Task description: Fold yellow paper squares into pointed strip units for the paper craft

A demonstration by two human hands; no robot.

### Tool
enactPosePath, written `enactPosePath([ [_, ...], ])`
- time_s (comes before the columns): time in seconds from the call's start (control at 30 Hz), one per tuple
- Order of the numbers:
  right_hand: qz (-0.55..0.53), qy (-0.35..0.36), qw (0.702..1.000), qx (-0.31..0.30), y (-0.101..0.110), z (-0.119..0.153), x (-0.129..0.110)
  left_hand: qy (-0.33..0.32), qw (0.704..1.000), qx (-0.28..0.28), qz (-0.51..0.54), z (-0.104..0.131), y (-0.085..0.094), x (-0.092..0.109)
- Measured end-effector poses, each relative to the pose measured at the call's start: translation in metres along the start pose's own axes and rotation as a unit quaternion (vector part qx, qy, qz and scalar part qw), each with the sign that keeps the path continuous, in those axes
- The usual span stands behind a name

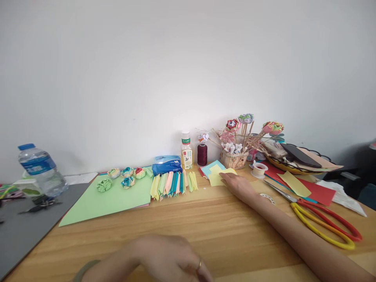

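Note:
My right hand (238, 185) stretches out to a small pile of paper squares near the wall. Its fingers are closed on a yellow paper square (217, 179) at the pile's right side. Beneath and beside that lies a light blue paper square (212, 167). My left hand (173, 256), smeared by motion, is low over the near edge of the wooden table (182, 219); a ring shows on one finger. Its fingertips are blurred and run to the bottom of the picture, so what they hold cannot be made out.
Large scissors (305, 211) lie by my right forearm. Behind are a flower basket (235, 159), a ribbon spool (259, 170), dark red thread (202, 154) and a small bottle (187, 150). Folded paper strips (173, 183) and paper flowers on a green sheet (117, 201) lie left.

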State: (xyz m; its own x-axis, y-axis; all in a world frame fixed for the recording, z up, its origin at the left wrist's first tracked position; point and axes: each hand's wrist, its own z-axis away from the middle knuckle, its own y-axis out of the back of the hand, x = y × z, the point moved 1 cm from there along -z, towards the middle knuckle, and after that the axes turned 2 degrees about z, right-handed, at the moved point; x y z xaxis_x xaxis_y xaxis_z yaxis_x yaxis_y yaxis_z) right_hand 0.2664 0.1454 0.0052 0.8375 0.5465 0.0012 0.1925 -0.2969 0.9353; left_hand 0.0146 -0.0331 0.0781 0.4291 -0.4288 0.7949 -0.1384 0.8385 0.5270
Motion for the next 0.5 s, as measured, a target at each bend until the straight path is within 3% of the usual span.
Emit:
enactPosePath([
  [0.13, -0.016, -0.028, 0.999, -0.011, 0.0, -0.007, 0.006, 0.003, 0.993, 0.066, 0.093, -0.015, 0.013, -0.002],
  [0.33, -0.074, -0.066, 0.993, -0.062, -0.006, -0.025, 0.017, 0.021, 0.964, 0.16, 0.212, -0.034, 0.024, -0.025],
  [0.5, -0.091, -0.095, 0.991, -0.019, 0.005, -0.034, 0.018, 0.03, 0.95, 0.207, 0.233, -0.039, 0.022, -0.037],
])
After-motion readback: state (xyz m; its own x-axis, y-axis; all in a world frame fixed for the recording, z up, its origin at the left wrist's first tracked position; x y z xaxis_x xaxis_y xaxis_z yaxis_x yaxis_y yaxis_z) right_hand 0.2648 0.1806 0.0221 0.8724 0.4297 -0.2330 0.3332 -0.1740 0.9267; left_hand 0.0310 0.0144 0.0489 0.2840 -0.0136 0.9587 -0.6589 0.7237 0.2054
